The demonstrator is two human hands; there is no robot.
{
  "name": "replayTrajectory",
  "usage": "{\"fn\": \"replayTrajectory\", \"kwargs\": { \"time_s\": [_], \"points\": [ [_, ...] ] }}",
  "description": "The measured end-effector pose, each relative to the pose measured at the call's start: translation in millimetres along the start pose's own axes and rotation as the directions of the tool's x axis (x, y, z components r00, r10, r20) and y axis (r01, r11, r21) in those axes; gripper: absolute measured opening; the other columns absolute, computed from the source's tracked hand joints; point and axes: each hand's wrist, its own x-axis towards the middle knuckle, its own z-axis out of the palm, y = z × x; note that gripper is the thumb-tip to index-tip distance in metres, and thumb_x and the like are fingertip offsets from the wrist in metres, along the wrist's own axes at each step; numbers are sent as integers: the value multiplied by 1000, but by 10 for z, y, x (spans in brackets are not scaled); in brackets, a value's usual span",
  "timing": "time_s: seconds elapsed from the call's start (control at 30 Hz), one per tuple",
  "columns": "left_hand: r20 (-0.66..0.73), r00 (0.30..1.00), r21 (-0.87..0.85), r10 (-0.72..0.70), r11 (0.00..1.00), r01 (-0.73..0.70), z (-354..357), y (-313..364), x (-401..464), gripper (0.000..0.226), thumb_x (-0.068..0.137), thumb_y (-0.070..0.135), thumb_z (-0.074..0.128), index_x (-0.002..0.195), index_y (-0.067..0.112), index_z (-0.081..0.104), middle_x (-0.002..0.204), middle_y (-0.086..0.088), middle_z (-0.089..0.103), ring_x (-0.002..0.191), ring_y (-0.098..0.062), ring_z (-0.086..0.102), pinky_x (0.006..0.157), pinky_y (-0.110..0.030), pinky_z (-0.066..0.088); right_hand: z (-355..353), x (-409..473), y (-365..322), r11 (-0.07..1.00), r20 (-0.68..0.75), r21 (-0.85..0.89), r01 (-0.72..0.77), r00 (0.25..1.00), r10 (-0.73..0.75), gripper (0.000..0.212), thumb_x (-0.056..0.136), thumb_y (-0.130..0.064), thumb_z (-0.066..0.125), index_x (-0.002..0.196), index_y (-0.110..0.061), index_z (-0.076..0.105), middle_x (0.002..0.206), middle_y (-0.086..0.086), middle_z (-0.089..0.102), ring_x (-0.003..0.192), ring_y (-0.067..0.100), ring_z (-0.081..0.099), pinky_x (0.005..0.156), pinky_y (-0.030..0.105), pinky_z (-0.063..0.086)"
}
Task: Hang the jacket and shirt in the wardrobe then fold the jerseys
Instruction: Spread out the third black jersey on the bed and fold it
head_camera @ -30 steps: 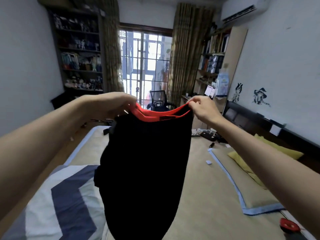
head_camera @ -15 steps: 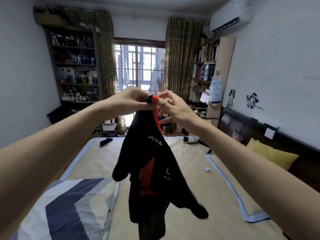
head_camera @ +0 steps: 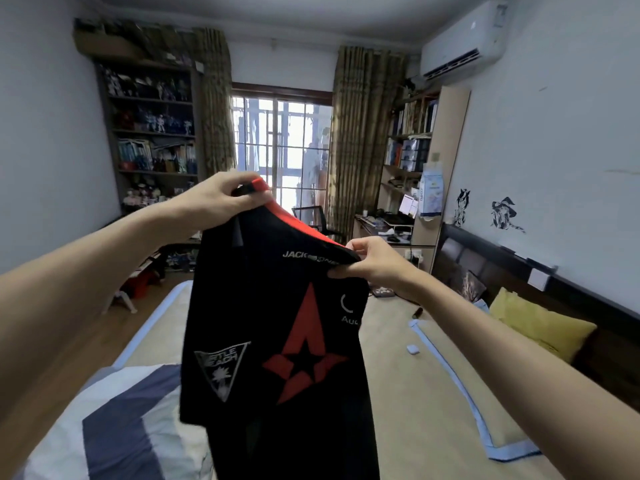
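One black jersey (head_camera: 277,341) with red marks; two hands, the left hand (head_camera: 221,199) and the right hand (head_camera: 374,263); one bed (head_camera: 398,393); one yellow pillow (head_camera: 540,327); one striped blanket (head_camera: 121,427); two curtains (head_camera: 363,133); two bookshelves (head_camera: 152,133); one air conditioner (head_camera: 464,46); two wall stickers (head_camera: 502,213); one office chair (head_camera: 311,216).

Daylight enters through window (head_camera: 282,150) at centre of frame; panes blown out to white, detail beyond washed out. Rest of room moderately dim, walls grey-blue, ceiling shadowed. Black jersey (head_camera: 277,341) in lower centre backlit, folds hard to read, printed logos slightly soft. Shelves (head_camera: 152,133) at upper left murky, contents indistinct. Wide-angle distortion bends walls and forearms toward frame edges. Overall mild softness, compression smear in dark areas. No hard shadows on bed (head_camera: 415,393).
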Motion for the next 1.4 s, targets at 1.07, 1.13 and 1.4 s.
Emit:
{"fn": "replayTrajectory", "kwargs": {
  "time_s": [1.07,1.13,1.4],
  "points": [
    [-32,967,36,-252,967,253,605,-115,152,19,78,30,51,75,11,55,73,-8,46,66,-19,41,57,-30,29,-248,-215,164,974,-347,77,-213,910,226,9,78,-3,84,82,-2,76,75,13,72,67,20,71,59,28,62],
    [-31,962,86,-272,958,274,760,-157,139,15,86,23,58,76,12,57,70,-6,48,63,-17,43,54,-27,31,-239,-220,254,949,-299,197,-246,907,297,19,79,5,79,82,-8,65,75,7,64,65,18,66,48,22,55],
    [25,919,115,-393,914,388,1249,-524,52,21,95,14,58,81,25,46,79,1,48,67,-11,39,63,-29,31,-372,-128,891,790,-246,-610,-59,962,-118,15,86,-17,65,88,-13,80,86,2,55,84,28,62,75,37,51]
  ]
}}
